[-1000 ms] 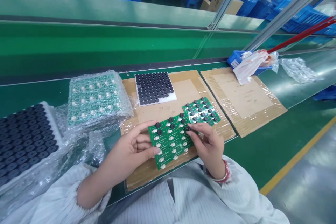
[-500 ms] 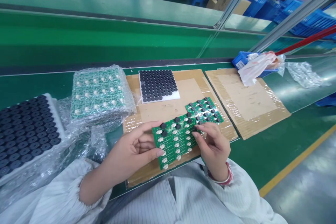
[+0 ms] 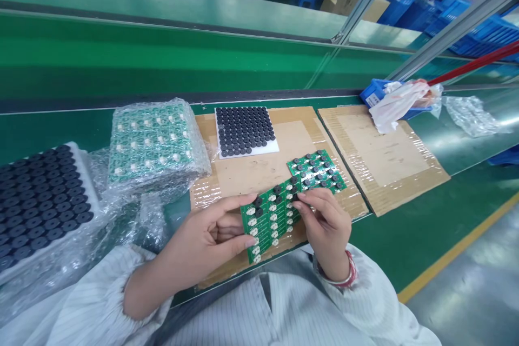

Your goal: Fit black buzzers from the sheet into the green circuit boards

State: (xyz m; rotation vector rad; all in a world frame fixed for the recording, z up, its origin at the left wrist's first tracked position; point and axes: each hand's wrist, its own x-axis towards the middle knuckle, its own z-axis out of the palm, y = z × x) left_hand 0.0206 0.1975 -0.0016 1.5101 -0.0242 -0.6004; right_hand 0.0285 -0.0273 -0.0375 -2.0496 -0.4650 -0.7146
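Note:
A green circuit board panel [image 3: 265,224] is tilted up in my left hand [image 3: 217,232], its left edge between thumb and fingers. Rows of white connectors run down it, and several round black buzzers [image 3: 277,190] stand along its upper part. My right hand [image 3: 328,221] pinches a black buzzer [image 3: 295,197] against the panel's right side, its fingertips partly covering it. Just behind lies a second green panel [image 3: 316,168], fitted with black buzzers, on the cardboard. Beyond it sits a white foam sheet [image 3: 265,147] bearing rows of black buzzers.
Left of the cardboard [image 3: 239,178] stands a bubble-wrapped stack of green boards [image 3: 152,143]. A second buzzer tray [image 3: 91,194] is at far left. To the right lie another cardboard sheet [image 3: 381,157] and a blue bin [image 3: 371,94] with plastic bags. A metal post [image 3: 365,2] rises behind.
The held panel has turned a little, its right side angling away, and shifted slightly right at its left edge. My right fingers have moved slightly left along with the buzzer.

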